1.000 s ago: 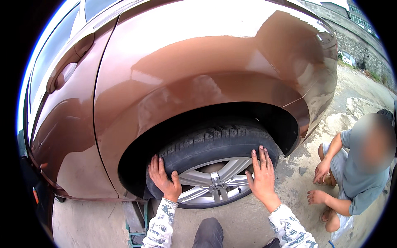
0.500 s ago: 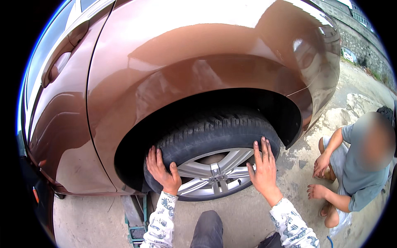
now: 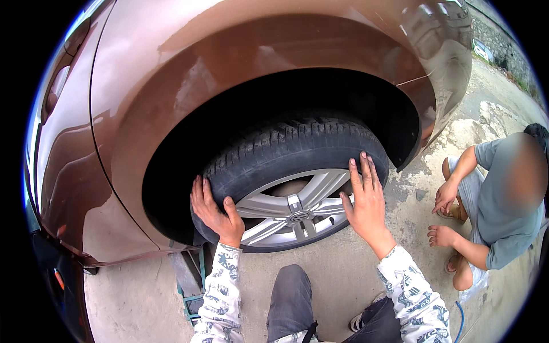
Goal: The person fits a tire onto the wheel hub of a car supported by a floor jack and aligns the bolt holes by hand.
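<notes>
A car wheel with a black tyre (image 3: 269, 154) and a silver spoked rim (image 3: 300, 216) sits inside the wheel arch of a brown car (image 3: 171, 97). My left hand (image 3: 217, 214) rests against the tyre's left side, thumb apart from the fingers. On the right side of the tyre lies my right hand (image 3: 367, 200), its fingers stretched over the sidewall and its thumb near the rim. Neither hand holds anything else. What lies behind the wheel is dark and cannot be made out.
A green jack-like frame (image 3: 191, 286) stands on the concrete at the car's lower left. To the right a person in a grey-blue shirt (image 3: 509, 200) squats close by. A blue hose (image 3: 460, 320) lies near that person. My knee (image 3: 289, 297) is below the wheel.
The wheel, car and both hands appear higher in the picture, as the view has tipped downward and come nearer. Both hands keep their places on the tyre.
</notes>
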Demonstrator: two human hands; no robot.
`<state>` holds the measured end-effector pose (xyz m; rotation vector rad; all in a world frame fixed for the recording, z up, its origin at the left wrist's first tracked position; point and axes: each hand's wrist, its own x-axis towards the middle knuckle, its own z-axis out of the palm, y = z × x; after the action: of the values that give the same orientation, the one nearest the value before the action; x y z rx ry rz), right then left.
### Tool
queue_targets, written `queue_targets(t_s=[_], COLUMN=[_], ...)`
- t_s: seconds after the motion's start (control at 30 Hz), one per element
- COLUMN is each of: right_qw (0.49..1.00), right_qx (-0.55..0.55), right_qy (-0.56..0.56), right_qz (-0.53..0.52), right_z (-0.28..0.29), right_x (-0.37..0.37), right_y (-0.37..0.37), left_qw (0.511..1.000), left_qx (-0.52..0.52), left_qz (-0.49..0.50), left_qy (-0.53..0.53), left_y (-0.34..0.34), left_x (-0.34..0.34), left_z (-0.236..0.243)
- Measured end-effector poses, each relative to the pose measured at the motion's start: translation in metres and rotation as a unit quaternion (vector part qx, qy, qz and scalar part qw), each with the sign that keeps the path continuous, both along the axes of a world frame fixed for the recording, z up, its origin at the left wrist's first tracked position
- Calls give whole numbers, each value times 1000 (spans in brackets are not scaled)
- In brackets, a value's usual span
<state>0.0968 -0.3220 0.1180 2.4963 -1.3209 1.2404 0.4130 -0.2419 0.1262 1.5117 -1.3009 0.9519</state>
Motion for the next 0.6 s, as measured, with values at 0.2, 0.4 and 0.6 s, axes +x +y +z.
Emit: queue_targets(t_s=[0.2, 0.4, 0.6], right_qw=[1000, 1000, 1000], right_qx=[13, 9, 10], right_qy=[4, 5, 7], right_qz=[1, -1, -1], right_z=[-3, -2, -3], right_x=[5, 0, 1], right_y=[2, 1, 1], left_qw=[1000, 1000, 1000], left_qx=[-1, -1, -3], left_qz=[11, 7, 8], left_qy=[-6, -5, -10], left_y=[4, 2, 3], left_x=[5, 1, 3], left_z=[1, 1, 0])
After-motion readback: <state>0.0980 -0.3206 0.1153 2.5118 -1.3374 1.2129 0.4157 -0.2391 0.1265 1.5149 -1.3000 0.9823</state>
